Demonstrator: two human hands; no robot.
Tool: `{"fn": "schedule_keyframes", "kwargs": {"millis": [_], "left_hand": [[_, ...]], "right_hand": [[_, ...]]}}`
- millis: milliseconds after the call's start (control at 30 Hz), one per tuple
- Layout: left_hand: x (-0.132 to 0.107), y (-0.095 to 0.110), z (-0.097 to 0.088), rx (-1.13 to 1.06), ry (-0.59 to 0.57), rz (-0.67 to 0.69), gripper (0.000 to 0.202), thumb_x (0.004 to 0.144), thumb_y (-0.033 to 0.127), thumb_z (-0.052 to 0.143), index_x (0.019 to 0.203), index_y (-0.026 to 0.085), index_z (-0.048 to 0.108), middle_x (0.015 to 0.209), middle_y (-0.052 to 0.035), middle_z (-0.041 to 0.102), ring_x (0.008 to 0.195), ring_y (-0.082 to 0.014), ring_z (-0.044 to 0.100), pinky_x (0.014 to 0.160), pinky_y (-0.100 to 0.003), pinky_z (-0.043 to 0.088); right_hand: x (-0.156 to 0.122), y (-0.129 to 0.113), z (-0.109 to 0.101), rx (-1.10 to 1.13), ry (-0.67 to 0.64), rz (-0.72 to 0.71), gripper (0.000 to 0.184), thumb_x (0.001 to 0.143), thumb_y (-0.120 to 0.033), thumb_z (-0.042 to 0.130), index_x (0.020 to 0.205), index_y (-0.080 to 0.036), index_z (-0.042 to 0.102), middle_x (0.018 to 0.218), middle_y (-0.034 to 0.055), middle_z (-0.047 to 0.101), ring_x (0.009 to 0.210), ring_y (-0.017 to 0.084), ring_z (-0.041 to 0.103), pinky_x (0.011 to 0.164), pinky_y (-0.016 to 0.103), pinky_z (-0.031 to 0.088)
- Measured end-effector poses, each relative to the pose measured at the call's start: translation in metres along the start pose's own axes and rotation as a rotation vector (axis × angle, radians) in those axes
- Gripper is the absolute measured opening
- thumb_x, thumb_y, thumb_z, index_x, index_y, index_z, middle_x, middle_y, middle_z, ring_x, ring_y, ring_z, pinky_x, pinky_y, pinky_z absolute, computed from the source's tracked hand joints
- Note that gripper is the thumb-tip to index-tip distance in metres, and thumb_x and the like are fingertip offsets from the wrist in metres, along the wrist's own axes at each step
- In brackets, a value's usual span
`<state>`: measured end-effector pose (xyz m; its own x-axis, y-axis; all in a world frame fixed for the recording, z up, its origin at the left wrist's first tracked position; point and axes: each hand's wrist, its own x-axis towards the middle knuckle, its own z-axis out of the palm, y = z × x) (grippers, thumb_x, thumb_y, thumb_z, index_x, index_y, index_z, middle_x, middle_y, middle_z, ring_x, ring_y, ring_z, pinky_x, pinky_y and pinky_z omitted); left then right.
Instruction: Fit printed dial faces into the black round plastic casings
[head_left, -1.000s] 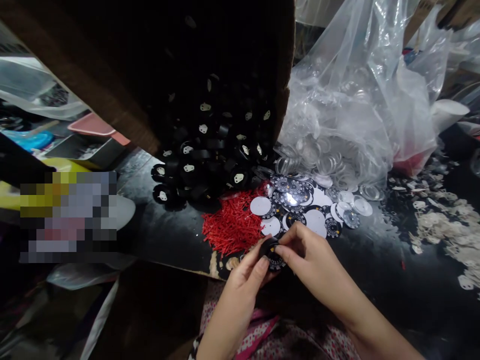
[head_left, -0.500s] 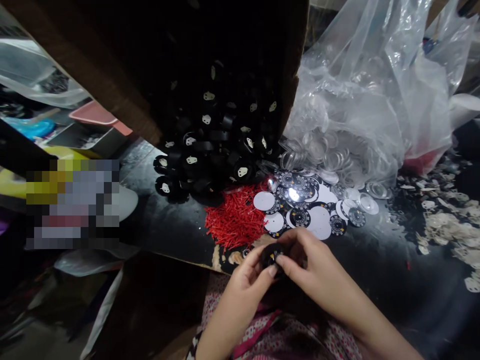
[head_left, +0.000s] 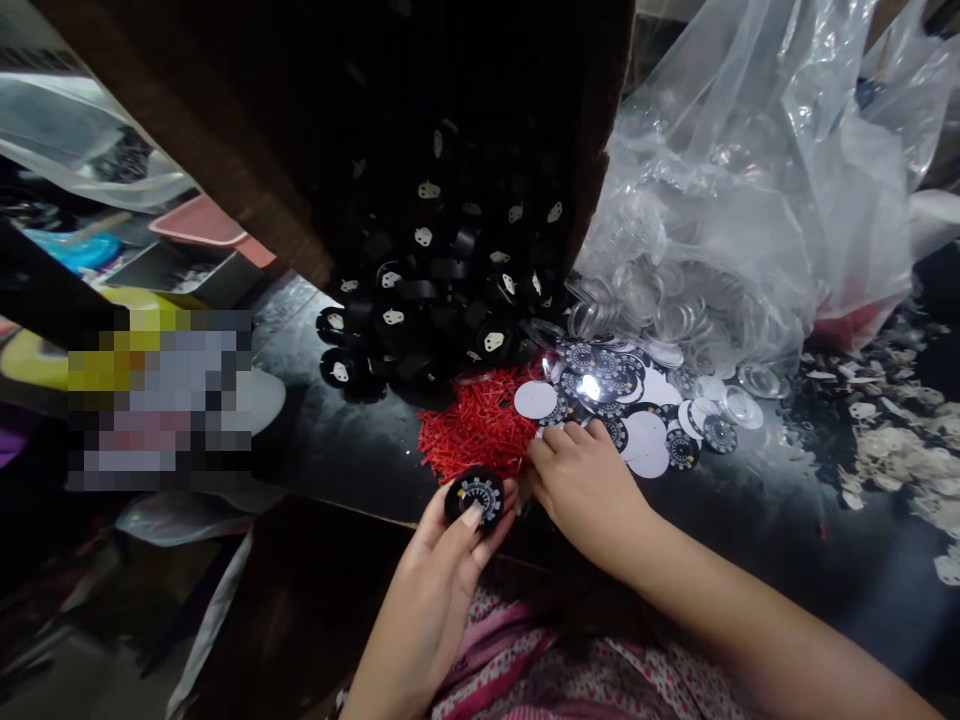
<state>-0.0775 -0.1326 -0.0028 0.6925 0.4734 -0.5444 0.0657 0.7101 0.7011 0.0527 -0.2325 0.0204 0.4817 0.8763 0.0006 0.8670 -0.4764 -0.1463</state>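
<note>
the black dial piece (head_left: 480, 486) lies just on the near side of the red pile of strips (head_left: 480, 415), pinched by the left hand's (head_left: 439, 560) fingers, thumb on its face. the right hand's (head_left: 589, 490) fingers curl at the pile's right edge; i cannot tell whether they pinch anything. thumb pressure could mark the face; a careless sweep could drag strips among the discs (head_left: 646, 445) right of the pile.

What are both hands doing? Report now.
Left hand: closed on a black dial piece.
Right hand: curled beside red pieces; whether holding anything cannot be told.
</note>
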Motion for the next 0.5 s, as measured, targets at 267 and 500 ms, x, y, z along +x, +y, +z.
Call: {"fn": "schedule_keyframes", "kwargs": {"millis": [267,500], "left_hand": [[-0.003,0.007,0.011,-0.171,-0.074,-0.133,0.028,0.089,0.026,0.062,0.117,0.026,0.059,0.121,-0.0072,0.07,0.107,-0.0271,0.068,0.094,-0.046,0.054],[-0.006,0.002,0.022,-0.257,-0.13,-0.147,0.019,0.091,0.023,0.059,0.108,0.017,0.064,0.113,-0.0114,0.074,0.109,-0.0241,0.068,0.102,-0.041,0.05]], "right_hand": [[-0.014,0.002,0.0,0.308,0.074,0.097,0.006,0.088,-0.019,0.06,0.083,-0.018,0.061,0.083,0.0034,0.067,0.079,0.02,0.061,0.076,0.035,0.037],[-0.038,0.0,-0.004,0.66,0.241,0.152,0.009,0.084,-0.01,0.06,0.085,-0.019,0.06,0.088,0.0026,0.063,0.085,0.019,0.058,0.079,0.034,0.039]]}}
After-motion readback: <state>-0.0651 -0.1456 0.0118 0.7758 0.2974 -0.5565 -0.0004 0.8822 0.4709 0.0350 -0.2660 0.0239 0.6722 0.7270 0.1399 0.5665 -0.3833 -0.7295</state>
